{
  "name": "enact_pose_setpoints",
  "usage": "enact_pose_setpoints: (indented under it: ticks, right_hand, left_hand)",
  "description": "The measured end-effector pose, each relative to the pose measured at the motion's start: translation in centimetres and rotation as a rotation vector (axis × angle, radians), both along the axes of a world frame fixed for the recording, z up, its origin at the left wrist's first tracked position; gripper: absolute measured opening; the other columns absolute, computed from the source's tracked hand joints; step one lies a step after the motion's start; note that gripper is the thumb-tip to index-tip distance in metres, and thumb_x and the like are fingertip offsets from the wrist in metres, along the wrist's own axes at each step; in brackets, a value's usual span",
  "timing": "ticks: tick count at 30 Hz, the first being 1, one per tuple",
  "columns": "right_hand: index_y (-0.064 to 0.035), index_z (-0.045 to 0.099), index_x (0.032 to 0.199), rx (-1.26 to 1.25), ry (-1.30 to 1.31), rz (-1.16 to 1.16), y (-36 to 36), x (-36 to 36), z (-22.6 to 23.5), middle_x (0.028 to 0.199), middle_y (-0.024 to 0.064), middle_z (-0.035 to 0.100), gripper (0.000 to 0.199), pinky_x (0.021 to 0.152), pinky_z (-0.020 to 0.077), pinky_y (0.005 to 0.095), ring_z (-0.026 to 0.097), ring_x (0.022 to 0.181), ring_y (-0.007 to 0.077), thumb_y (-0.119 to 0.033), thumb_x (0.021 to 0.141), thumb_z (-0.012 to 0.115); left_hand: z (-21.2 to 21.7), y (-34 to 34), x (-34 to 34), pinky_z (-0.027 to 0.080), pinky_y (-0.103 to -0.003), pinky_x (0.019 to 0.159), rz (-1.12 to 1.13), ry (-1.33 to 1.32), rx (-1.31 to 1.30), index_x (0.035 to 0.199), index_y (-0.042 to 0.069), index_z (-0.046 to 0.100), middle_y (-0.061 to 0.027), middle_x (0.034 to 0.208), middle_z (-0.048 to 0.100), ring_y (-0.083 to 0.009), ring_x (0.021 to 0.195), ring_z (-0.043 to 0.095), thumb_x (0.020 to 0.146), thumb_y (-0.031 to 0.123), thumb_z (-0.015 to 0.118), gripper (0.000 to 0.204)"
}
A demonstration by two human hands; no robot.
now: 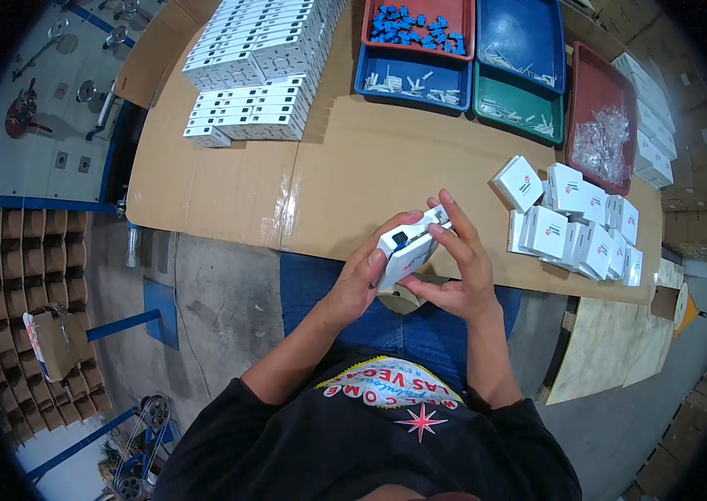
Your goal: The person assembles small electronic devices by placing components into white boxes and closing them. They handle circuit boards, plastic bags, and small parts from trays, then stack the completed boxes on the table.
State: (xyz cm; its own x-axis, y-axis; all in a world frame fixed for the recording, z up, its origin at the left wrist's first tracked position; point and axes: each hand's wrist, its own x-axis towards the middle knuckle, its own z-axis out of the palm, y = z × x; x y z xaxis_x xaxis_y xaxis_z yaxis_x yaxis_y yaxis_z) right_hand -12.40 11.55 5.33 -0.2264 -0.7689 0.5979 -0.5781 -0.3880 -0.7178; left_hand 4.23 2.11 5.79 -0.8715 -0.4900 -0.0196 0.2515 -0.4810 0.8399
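Observation:
Between my hands, over the table's near edge, I hold a flat white plastic housing (410,258) tilted on edge. A small black and blue part shows in its upper side near the left end. My left hand (363,271) is closed on the housing's left end, thumb on the near face. From the right, my right hand (468,271) grips the other end with bent fingers along the upper edge and the thumb low. The exact kind of housing cannot be told, and fingers cover parts of it.
Stacked white plastic units (257,71) stand at the far left of the cardboard-covered table (353,179). At the back are a red tray (462,52) of blue parts, blue and green trays (487,100) of small white pieces, and clear bags (602,142). White boxes (547,230) are piled at right.

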Motion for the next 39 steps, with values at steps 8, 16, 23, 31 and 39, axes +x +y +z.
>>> enact_pose_setpoints:
  ticks: [8, 16, 23, 31, 39]
  right_hand:
    - [-0.0140, 0.058, 0.140, 0.043, -0.009, -0.007, 0.1, 0.0, 0.1, 0.157, 0.0231, 0.043, 0.084, 0.109, 0.0501, 0.0471, 0.052, 0.137, 0.0417, -0.016, 0.064, 0.094]
    - [-0.0115, 0.055, 0.146, 0.172, -0.012, -0.030, -0.1, -0.2, 0.9, 0.159, 0.0213, 0.042, 0.091, 0.108, 0.0502, 0.0461, 0.050, 0.140, 0.0385, -0.015, 0.064, 0.093]
    - [-0.0005, 0.064, 0.124, 0.260, -0.702, -0.185, -0.2, 1.4, -0.7, 0.126, 0.0112, 0.065, 0.045, 0.086, 0.0557, 0.0332, 0.065, 0.112, 0.0207, -0.020, 0.087, 0.083]
    - [0.0028, 0.066, 0.104, 0.562, -0.853, -0.042, 0.2, 2.5, -0.4, 0.075, -0.0011, 0.059, 0.028, 0.063, 0.0446, 0.0235, 0.054, 0.069, 0.0061, -0.025, 0.104, 0.064]
    - [0.0020, 0.067, 0.107, 0.538, -0.938, -0.028, 0.1, 3.0, -0.7, 0.078, -0.0006, 0.063, 0.027, 0.063, 0.0465, 0.0232, 0.058, 0.071, 0.0061, -0.025, 0.105, 0.063]
  left_hand:
    - [-0.6, -0.2, 0.2, 0.034, -0.040, 0.117, 0.005, 0.022, -0.087, 0.159, 0.002, 0.030, -0.0143, 0.158, 0.037, -0.0258, 0.143, 0.042, 0.104, 0.055, 0.046, 0.078]
    - [0.9, -0.5, -0.4, 0.039, -0.037, 0.114, 0.040, -0.153, -0.125, 0.159, 0.001, 0.028, -0.0134, 0.154, 0.044, -0.0223, 0.139, 0.047, 0.107, 0.027, 0.055, 0.064]
    - [-2.1, -0.5, 0.2, 0.048, -0.036, 0.104, 0.238, -0.205, 0.105, 0.140, 0.000, 0.049, -0.0097, 0.128, 0.063, -0.0170, 0.120, 0.060, 0.108, 0.029, 0.054, 0.043]
    - [-1.6, -0.2, -0.6, 0.050, -0.038, 0.101, 0.303, -0.141, 0.226, 0.132, 0.000, 0.055, -0.0105, 0.124, 0.065, -0.0185, 0.113, 0.064, 0.107, 0.032, 0.057, 0.040]
    - [-1.4, -0.5, -0.6, 0.051, -0.038, 0.101, 0.302, -0.131, 0.231, 0.129, -0.001, 0.057, -0.0112, 0.121, 0.067, -0.0199, 0.113, 0.065, 0.108, 0.032, 0.056, 0.039]
